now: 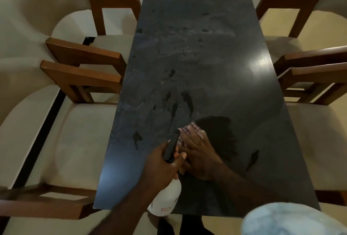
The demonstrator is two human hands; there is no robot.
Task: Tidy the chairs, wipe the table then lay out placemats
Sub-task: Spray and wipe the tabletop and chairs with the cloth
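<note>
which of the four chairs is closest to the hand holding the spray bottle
The near left beige upholstered chair with wooden arms. It sits beside the left hand gripping the white spray bottle; the others stand farther up or across the dark table.

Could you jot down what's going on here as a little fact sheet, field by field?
Setting: dark table with four chairs drawn up, two per side
Left hand: grips a white spray bottle by its black head
Right hand: presses a checked cloth flat on the table
Table state: wet patches and smears
Placemats: none in view
Stage: wiping
</note>
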